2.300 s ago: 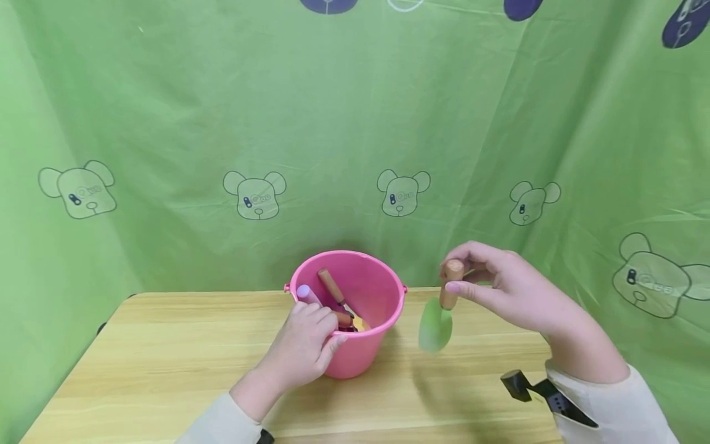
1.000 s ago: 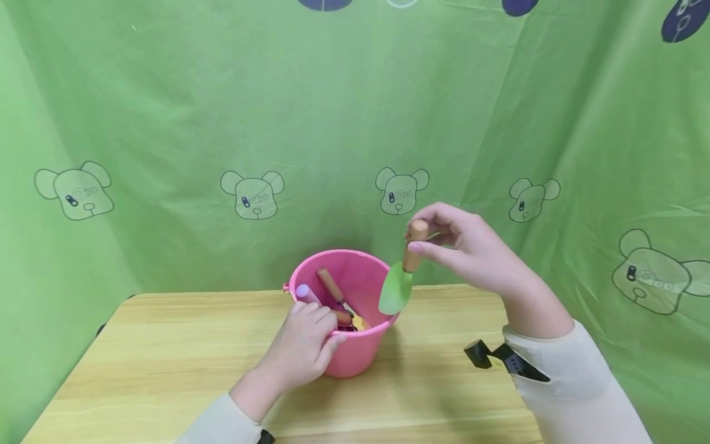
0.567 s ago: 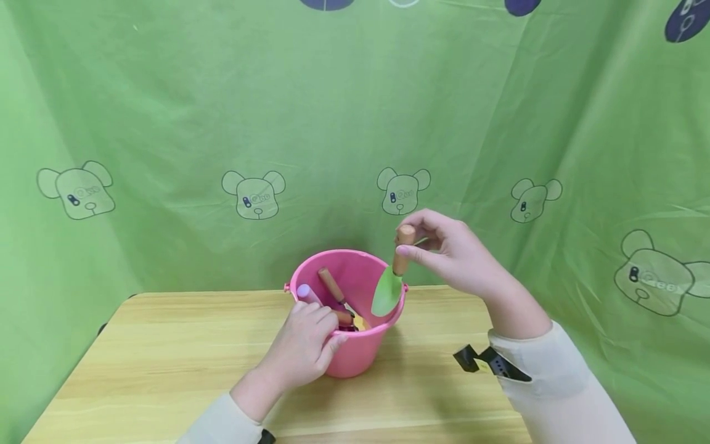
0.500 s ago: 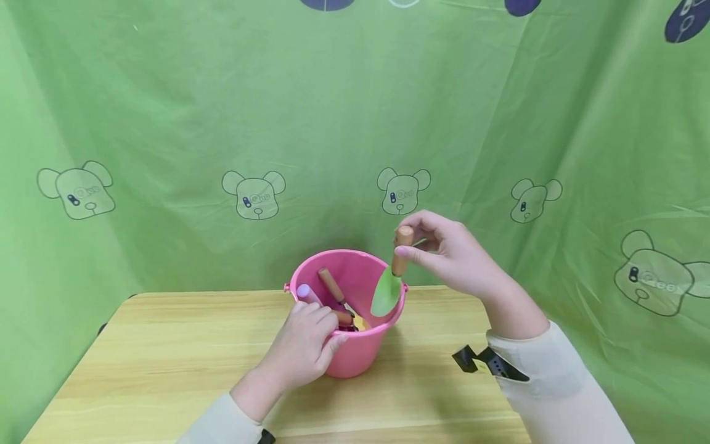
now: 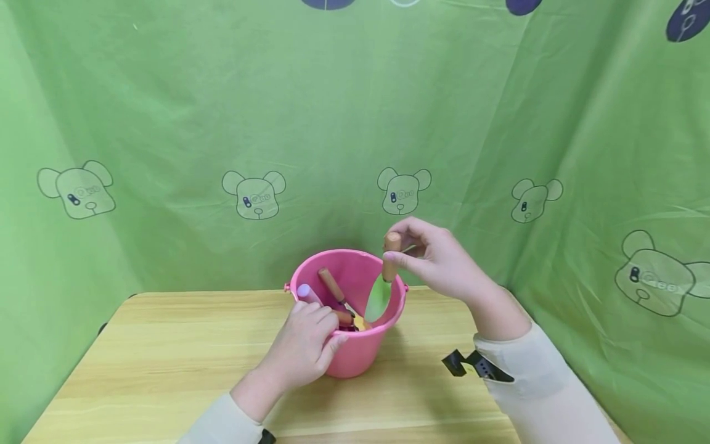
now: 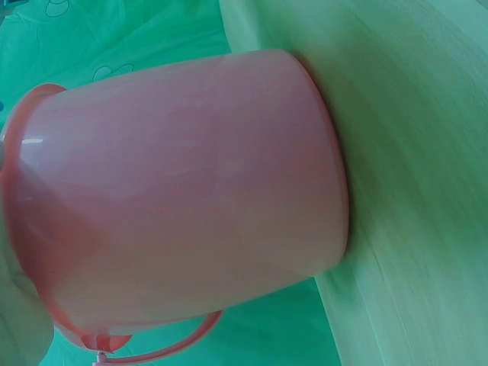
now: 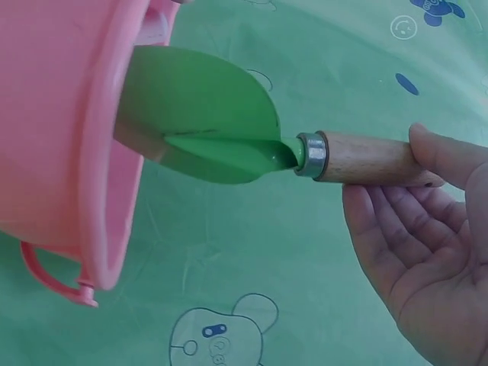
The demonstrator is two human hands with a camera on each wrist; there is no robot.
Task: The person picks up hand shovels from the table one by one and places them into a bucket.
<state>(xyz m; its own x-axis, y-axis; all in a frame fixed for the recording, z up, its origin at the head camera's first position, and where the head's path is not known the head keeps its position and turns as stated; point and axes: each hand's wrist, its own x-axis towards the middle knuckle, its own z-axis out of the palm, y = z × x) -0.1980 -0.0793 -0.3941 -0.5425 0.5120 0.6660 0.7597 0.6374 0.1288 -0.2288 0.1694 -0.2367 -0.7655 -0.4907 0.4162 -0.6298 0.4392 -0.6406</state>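
A pink bucket [image 5: 352,357] stands upright on the table. My left hand [image 5: 302,340] grips its near-left rim, fingers over the edge and thumb outside. In the left wrist view the bucket wall [image 6: 191,175] fills most of the picture. With thumb and fingertips my right hand [image 5: 438,262] pinches the wooden handle of a green hand trowel [image 5: 378,301]. Its blade points down into the bucket's mouth at the right side, and in the right wrist view the blade tip [image 7: 126,107] passes behind the rim. Inside lie a wooden-handled tool [image 5: 331,285] and a lilac rod end [image 5: 306,292].
Another brown handle [image 5: 344,317] and a yellow piece [image 5: 360,323] show low in the bucket, partly hidden. The bucket's handle [image 6: 179,351] hangs at its side. The wooden table [image 5: 166,364] ends at a green printed curtain [image 5: 333,123] behind and beside it.
My right hand has carried the trowel left from beside the bucket, up over the rim, then lowered the blade into the opening. The left hand and the bucket have stayed in place.
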